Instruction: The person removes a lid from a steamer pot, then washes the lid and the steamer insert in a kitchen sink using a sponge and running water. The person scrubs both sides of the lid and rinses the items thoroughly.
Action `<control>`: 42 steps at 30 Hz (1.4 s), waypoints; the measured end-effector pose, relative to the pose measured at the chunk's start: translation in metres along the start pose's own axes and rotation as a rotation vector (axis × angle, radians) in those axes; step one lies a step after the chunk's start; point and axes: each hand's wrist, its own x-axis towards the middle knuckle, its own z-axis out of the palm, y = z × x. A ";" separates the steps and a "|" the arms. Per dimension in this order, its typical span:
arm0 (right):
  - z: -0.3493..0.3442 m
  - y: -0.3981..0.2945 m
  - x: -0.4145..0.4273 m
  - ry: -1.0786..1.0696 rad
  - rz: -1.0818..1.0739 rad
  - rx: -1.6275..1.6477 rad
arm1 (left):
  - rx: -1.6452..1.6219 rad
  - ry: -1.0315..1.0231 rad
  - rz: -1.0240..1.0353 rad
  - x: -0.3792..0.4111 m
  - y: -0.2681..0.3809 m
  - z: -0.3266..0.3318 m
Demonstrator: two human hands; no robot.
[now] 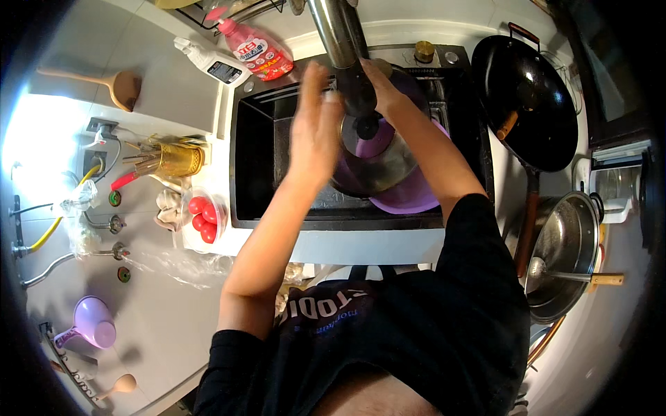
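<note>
My left hand [316,127] is raised over the black sink [255,156], blurred, with fingers stretched out and nothing visible in them. It is just left of the thick metal faucet [335,31] with its black spout head. On the faucet's other side is my right hand [382,88]; its fingers are partly hidden, so I cannot tell what they touch. Below both hands, a glass pot lid [387,169] with a black knob [367,128] lies in the sink. A purple basin [411,200] shows partly under the lid.
Left of the sink are a bowl of tomatoes [209,214], garlic [169,203] and a yellow utensil holder [182,158]. Pink [263,52] and white bottles [216,65] stand behind. To the right are a black wok [525,104] and a metal pot [564,249] with a ladle [564,275].
</note>
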 end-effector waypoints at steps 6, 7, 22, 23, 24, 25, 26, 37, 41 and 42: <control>-0.009 -0.075 -0.020 0.159 0.008 -0.011 | 0.142 -0.013 0.051 0.008 0.010 0.051; -0.008 -0.083 -0.021 0.098 0.070 -0.132 | 0.458 0.046 0.163 0.005 0.008 0.064; 0.012 -0.112 -0.045 -0.132 -0.377 -0.961 | 0.032 -0.049 0.033 0.017 -0.101 -0.014; 0.007 -0.109 -0.044 -0.089 -0.318 -0.884 | 0.231 -0.037 -0.027 -0.007 -0.116 -0.028; 0.003 -0.113 -0.044 -0.072 -0.313 -0.879 | 0.260 -0.096 -0.197 -0.034 -0.132 -0.033; -0.001 -0.120 -0.043 -0.057 -0.309 -0.873 | 0.289 -0.154 -0.370 -0.056 -0.138 -0.035; -0.004 -0.126 -0.042 -0.064 -0.328 -0.854 | 0.267 -0.185 -0.395 -0.067 -0.128 -0.031; -0.007 -0.122 -0.051 -0.114 -0.411 -0.716 | 0.522 -0.173 -0.327 -0.072 -0.104 0.005; -0.042 -0.087 -0.040 -0.032 -0.188 -0.557 | 0.474 -0.199 -0.379 -0.075 -0.096 0.008; -0.052 -0.068 -0.039 -0.006 -0.071 -0.496 | 0.480 -0.209 -0.370 -0.074 -0.095 0.008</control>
